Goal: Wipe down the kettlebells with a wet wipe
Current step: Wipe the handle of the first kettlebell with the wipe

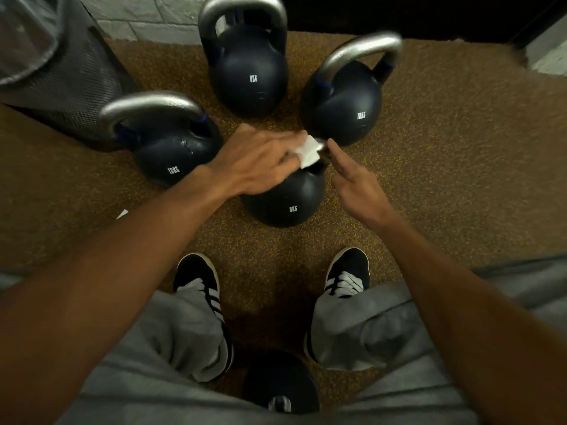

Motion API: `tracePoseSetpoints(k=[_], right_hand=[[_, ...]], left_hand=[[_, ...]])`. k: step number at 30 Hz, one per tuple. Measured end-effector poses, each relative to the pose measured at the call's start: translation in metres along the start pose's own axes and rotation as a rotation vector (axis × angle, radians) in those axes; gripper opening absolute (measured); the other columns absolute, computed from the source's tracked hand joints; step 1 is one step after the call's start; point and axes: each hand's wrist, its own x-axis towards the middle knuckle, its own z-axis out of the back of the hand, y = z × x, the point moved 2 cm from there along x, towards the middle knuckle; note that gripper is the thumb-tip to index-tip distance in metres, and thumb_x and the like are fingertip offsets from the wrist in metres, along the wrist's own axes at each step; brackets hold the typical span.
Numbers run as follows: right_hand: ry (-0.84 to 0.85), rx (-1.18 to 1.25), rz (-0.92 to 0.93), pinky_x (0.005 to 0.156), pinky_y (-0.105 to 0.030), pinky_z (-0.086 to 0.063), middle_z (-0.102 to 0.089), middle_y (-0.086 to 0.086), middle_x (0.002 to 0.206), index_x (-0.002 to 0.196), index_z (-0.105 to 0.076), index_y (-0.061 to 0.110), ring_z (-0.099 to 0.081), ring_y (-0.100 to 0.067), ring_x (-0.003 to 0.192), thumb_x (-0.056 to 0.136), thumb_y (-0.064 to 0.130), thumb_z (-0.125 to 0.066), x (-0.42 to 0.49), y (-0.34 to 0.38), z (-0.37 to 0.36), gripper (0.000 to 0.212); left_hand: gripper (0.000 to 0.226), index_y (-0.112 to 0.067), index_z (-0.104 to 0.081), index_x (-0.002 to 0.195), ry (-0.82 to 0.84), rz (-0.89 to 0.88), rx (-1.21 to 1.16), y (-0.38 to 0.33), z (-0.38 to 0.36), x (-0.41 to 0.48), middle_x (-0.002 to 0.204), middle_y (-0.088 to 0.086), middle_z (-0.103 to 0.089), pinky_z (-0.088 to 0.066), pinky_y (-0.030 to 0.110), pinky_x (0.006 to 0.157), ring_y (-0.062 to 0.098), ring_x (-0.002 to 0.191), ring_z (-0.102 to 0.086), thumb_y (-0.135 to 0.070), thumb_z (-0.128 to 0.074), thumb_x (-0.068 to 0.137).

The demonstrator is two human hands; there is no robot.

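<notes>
Two hands above the dark, rounded 8KG kettlebell (285,204): left hand (257,157) grips a white wet wipe (311,151); right hand (356,182), fingers straight, perhaps touching it.

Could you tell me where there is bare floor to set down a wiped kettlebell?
The widest bare floor lies right of the right 12KG bell. A smaller patch lies below the bin, left of the left 12KG bell. The middle, around the near 8KG bell, is crowded.

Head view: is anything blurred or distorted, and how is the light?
In the head view, the left hand and wipe are motion-blurred; wide-angle bending stretches the forearms at the edges; light is dim, with soft sheen on the rear kettlebell handle.
</notes>
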Motion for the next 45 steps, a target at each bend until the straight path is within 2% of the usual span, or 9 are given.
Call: tracePoseSetpoints(k=[5, 9, 12, 15, 18, 25, 30, 37, 45], right_hand=[[0.004, 0.005, 0.004, 0.102, -0.031, -0.045, -0.029, 0.002, 0.165, 0.16, -0.02, 0.035, -0.05, -0.009, 0.127, 0.103, 0.012, -0.044, 0.001, -0.001, -0.001, 0.066], [-0.016, -0.006, -0.004, 0.086, -0.031, -0.05, -0.034, 0.002, 0.163, 0.16, -0.022, 0.036, -0.057, -0.002, 0.095, 0.103, 0.012, -0.044, 0.002, 0.001, -0.001, 0.066], [-0.036, -0.02, -0.013, 0.102, -0.034, -0.05, -0.037, 0.003, 0.161, 0.16, -0.024, 0.036, -0.055, -0.007, 0.115, 0.102, 0.013, -0.046, 0.002, 0.003, 0.0, 0.065], [-0.026, -0.003, -0.015, 0.084, -0.011, -0.048, -0.039, 0.008, 0.158, 0.16, -0.025, 0.034, -0.061, -0.002, 0.113, 0.102, 0.012, -0.049, 0.001, 0.003, 0.001, 0.066], [-0.024, 0.023, -0.024, 0.098, -0.024, -0.05, -0.042, 0.004, 0.158, 0.159, -0.026, 0.033, -0.062, -0.016, 0.123, 0.101, 0.01, -0.051, 0.003, 0.002, 0.0, 0.067], [-0.018, 0.024, -0.036, 0.091, -0.013, -0.045, -0.039, 0.004, 0.16, 0.158, -0.027, 0.035, -0.056, -0.002, 0.12, 0.1, 0.01, -0.052, 0.006, -0.003, 0.0, 0.068], [-0.003, -0.005, -0.025, 0.118, -0.04, -0.038, -0.04, 0.004, 0.16, 0.158, -0.027, 0.037, -0.047, -0.015, 0.141, 0.095, 0.017, -0.053, 0.006, 0.001, 0.0, 0.071], [-0.008, -0.023, -0.002, 0.121, -0.047, -0.033, -0.031, 0.002, 0.164, 0.16, -0.022, 0.032, -0.039, -0.019, 0.146, 0.097, 0.018, -0.058, 0.001, 0.006, -0.004, 0.074], [0.027, -0.558, 0.108, 0.125, -0.056, -0.012, -0.004, -0.004, 0.171, 0.162, 0.005, 0.019, -0.004, -0.031, 0.157, 0.093, 0.049, -0.059, 0.001, 0.002, -0.01, 0.099]], left_hand=[[0.076, -0.009, -0.023, 0.16, 0.011, -0.061, 0.42, -0.011, -0.017, -0.03, 0.166, 0.015, -0.027, -0.032, 0.052, 0.112, 0.027, 0.148, -0.037, -0.053, -0.013, 0.099], [0.075, -0.008, -0.029, 0.158, -0.01, -0.043, 0.338, -0.011, -0.012, -0.018, 0.162, 0.015, -0.036, -0.038, 0.051, 0.107, 0.026, 0.144, -0.044, -0.05, -0.017, 0.097], [0.076, -0.009, -0.031, 0.157, -0.019, -0.009, 0.273, -0.013, -0.006, -0.008, 0.16, 0.013, -0.04, -0.039, 0.049, 0.104, 0.023, 0.141, -0.047, -0.052, -0.014, 0.096], [0.079, -0.008, -0.026, 0.159, -0.005, -0.038, 0.395, -0.025, -0.015, -0.019, 0.165, 0.016, -0.029, -0.037, 0.052, 0.108, 0.029, 0.148, -0.036, -0.056, -0.009, 0.098], [0.08, -0.009, -0.017, 0.161, 0.037, -0.076, 0.503, -0.03, -0.028, -0.04, 0.169, 0.015, -0.016, -0.027, 0.056, 0.114, 0.03, 0.154, -0.022, -0.058, -0.003, 0.099], [0.082, -0.009, -0.02, 0.16, -0.019, -0.033, 0.439, -0.029, -0.02, -0.025, 0.167, 0.017, -0.024, -0.031, 0.055, 0.112, 0.032, 0.151, -0.032, -0.06, -0.002, 0.097], [0.082, -0.011, -0.02, 0.16, -0.054, 0.093, 0.365, -0.025, -0.016, -0.022, 0.165, 0.017, -0.029, -0.033, 0.055, 0.108, 0.032, 0.147, -0.038, -0.063, -0.008, 0.098], [0.082, -0.014, -0.02, 0.161, -0.064, 0.107, 0.364, -0.031, -0.021, -0.026, 0.166, 0.017, -0.025, -0.032, 0.058, 0.109, 0.033, 0.148, -0.036, -0.063, -0.006, 0.097], [0.084, -0.014, -0.02, 0.16, -0.062, 0.155, 0.372, -0.029, -0.019, -0.026, 0.163, 0.018, -0.032, -0.034, 0.058, 0.107, 0.036, 0.143, -0.042, -0.066, -0.005, 0.097]])
